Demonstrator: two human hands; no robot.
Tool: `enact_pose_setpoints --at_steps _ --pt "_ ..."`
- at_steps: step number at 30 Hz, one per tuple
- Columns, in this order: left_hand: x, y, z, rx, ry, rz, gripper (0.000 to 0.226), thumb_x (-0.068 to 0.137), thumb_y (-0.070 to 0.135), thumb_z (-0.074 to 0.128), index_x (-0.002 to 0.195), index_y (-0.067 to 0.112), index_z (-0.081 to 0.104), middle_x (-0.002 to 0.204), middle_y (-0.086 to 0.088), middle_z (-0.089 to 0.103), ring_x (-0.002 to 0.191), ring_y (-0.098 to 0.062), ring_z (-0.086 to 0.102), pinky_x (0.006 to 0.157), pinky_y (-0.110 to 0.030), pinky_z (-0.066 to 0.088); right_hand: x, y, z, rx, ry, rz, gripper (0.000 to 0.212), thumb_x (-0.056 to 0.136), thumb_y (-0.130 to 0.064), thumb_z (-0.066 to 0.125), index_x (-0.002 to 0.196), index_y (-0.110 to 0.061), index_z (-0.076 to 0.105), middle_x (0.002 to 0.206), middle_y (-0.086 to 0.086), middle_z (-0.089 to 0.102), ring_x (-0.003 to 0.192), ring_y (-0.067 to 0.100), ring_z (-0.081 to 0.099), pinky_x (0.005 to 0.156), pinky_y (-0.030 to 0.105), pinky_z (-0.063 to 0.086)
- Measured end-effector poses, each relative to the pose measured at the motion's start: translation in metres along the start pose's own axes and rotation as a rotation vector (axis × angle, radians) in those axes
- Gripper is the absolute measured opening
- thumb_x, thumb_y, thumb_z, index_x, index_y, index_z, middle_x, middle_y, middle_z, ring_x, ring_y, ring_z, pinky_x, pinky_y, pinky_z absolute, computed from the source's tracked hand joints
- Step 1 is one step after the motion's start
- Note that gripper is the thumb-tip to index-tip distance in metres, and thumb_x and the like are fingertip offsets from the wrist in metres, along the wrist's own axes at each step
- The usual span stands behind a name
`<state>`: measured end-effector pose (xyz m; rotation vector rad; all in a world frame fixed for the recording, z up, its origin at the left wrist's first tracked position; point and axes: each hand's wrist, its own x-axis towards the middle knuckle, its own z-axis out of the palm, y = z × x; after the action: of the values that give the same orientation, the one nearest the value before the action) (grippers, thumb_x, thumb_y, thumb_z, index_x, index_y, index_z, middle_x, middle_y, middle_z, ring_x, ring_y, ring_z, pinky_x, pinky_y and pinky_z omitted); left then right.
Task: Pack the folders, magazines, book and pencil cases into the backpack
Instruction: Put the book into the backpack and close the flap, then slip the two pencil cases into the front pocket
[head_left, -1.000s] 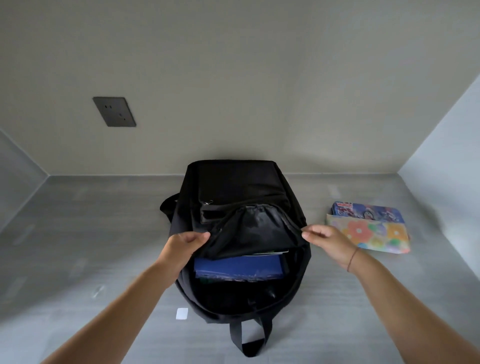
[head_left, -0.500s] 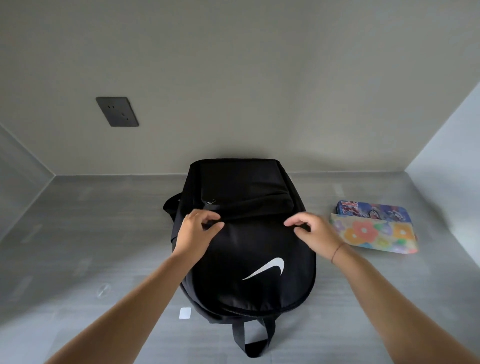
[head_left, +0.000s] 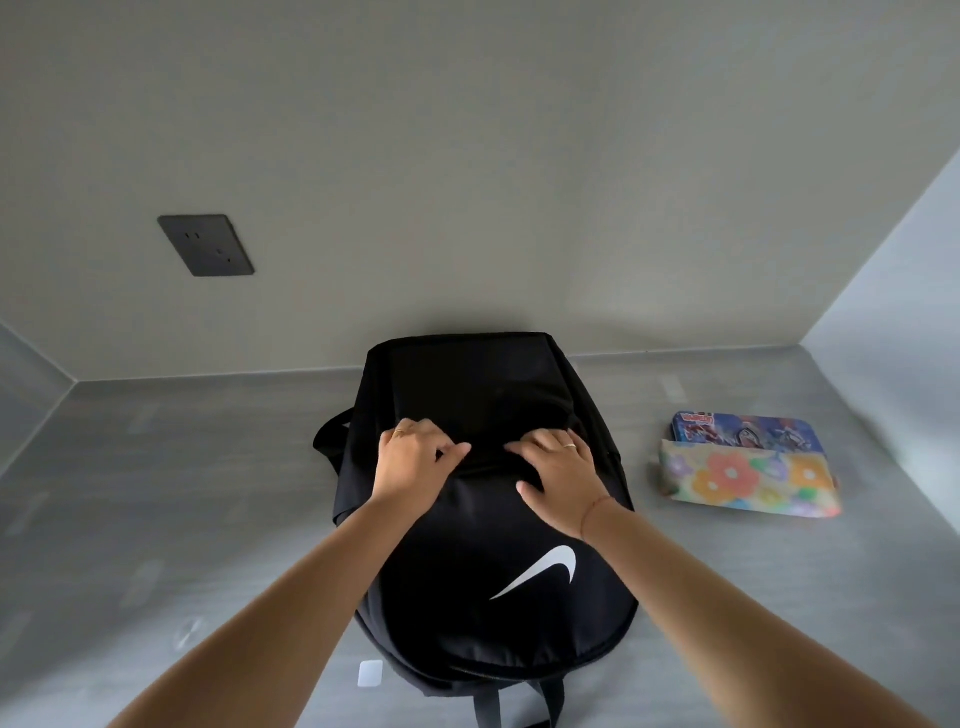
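Both hands are set on the middle of the black backpack (head_left: 470, 387), which is laid flat on the grey surface (head_left: 182, 493) with its white logo (head_left: 540, 571) facing up. A fold of fabric at the front seam is pinched between thumb and forefinger of the left hand (head_left: 415, 462). The right hand (head_left: 563, 475) is pressed just beside it with fingers bent, though whether anything is gripped cannot be told. Two pencil cases are seen lying on the surface well to the right of the backpack: a floral one (head_left: 748, 480) and, touching it on the far side, a blue printed one (head_left: 748, 431).
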<state>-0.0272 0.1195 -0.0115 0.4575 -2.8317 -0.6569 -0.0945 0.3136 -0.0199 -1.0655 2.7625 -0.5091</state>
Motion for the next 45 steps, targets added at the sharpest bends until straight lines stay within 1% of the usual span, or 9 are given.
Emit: enact_pose_setpoints --at_steps 11,14,17,23,28,33,37,41,45 --pt "0.04 -0.012 -0.001 0.226 -0.066 0.104 0.043 0.085 0.049 0.06 0.121 0.026 0.06 0.123 0.008 0.058 0.118 -0.015 0.05 0.102 -0.034 0.034 -0.021 -0.014 0.031 -0.041 0.059 0.073 0.065 0.094 -0.024 0.046 0.15 -0.026 0.012 0.158 -0.006 0.012 0.147 0.011 -0.002 0.116 0.03 -0.009" --pt "0.046 -0.012 -0.002 0.393 -0.125 0.261 0.031 0.09 0.042 0.053 0.112 0.023 0.066 0.114 0.005 0.065 0.107 -0.016 0.058 0.093 -0.032 0.038 -0.023 -0.021 0.032 -0.036 0.054 0.117 0.066 0.095 -0.024 0.045 0.15 -0.027 0.01 0.159 -0.007 0.008 0.147 0.011 -0.005 0.116 0.031 -0.008" --pt "0.048 -0.004 -0.007 0.429 -0.15 0.297 0.016 0.07 0.041 0.077 0.071 0.025 0.073 0.071 0.007 0.069 0.068 -0.012 0.065 0.068 -0.025 0.046 -0.024 -0.028 0.033 -0.033 0.054 0.157 0.067 0.095 -0.024 0.045 0.15 -0.027 0.007 0.16 -0.007 0.005 0.147 0.011 -0.007 0.117 0.031 -0.008" --pt "0.063 -0.007 -0.032 -0.494 0.008 -0.184 0.019 0.087 0.029 0.063 0.093 0.014 0.074 0.087 0.002 0.072 0.075 -0.011 0.064 0.066 -0.021 0.046 -0.024 -0.025 0.034 0.042 0.045 0.184 0.064 0.094 -0.024 0.046 0.15 -0.027 0.014 0.159 -0.009 0.008 0.147 0.008 -0.004 0.118 0.033 -0.005" --pt "0.055 0.007 -0.04 -0.561 -0.048 -0.196 0.014 0.086 0.029 0.065 0.092 0.019 0.074 0.083 0.013 0.067 0.077 0.002 0.059 0.066 -0.015 0.045 -0.027 -0.016 0.018 0.417 0.182 0.198 0.05 0.091 -0.02 0.053 0.139 -0.027 0.042 0.148 -0.014 0.035 0.139 0.0 0.023 0.117 0.025 0.019" --pt "0.05 0.021 -0.032 -0.418 -0.047 -0.136 0.01 0.086 0.028 0.066 0.092 0.023 0.071 0.09 0.013 0.067 0.088 -0.003 0.061 0.079 -0.021 0.049 -0.038 0.034 -0.01 1.024 0.649 0.701 0.03 0.086 -0.011 0.063 0.116 -0.01 0.058 0.113 0.002 0.062 0.102 0.012 0.058 0.082 0.005 0.044" --pt "0.049 0.04 -0.017 -0.25 -0.153 -0.05 0.045 0.077 0.036 0.074 0.119 0.026 0.061 0.117 0.011 0.06 0.113 -0.01 0.051 0.097 -0.032 0.042 -0.051 0.118 -0.005 1.437 0.802 1.372 0.062 0.076 -0.036 0.073 0.123 -0.001 0.054 0.106 0.009 0.059 0.097 0.025 0.061 0.093 0.037 0.051" --pt "0.049 0.047 -0.003 0.066 -0.178 0.048 0.057 0.076 0.04 0.073 0.128 0.026 0.054 0.132 0.006 0.052 0.126 -0.017 0.042 0.106 -0.036 0.029 -0.054 0.155 0.0 1.478 0.755 1.507 0.06 0.078 -0.04 0.07 0.122 -0.002 0.052 0.086 0.007 0.053 0.09 0.024 0.054 0.093 0.04 0.05" --pt "0.047 0.043 -0.002 0.07 -0.108 -0.014 0.051 0.08 0.047 0.067 0.125 0.024 0.057 0.129 0.004 0.056 0.123 -0.018 0.046 0.104 -0.036 0.031 -0.043 0.179 -0.002 1.531 0.711 1.483 0.065 0.081 -0.046 0.066 0.127 -0.002 0.047 0.108 0.008 0.052 0.102 0.025 0.056 0.092 0.037 0.047"
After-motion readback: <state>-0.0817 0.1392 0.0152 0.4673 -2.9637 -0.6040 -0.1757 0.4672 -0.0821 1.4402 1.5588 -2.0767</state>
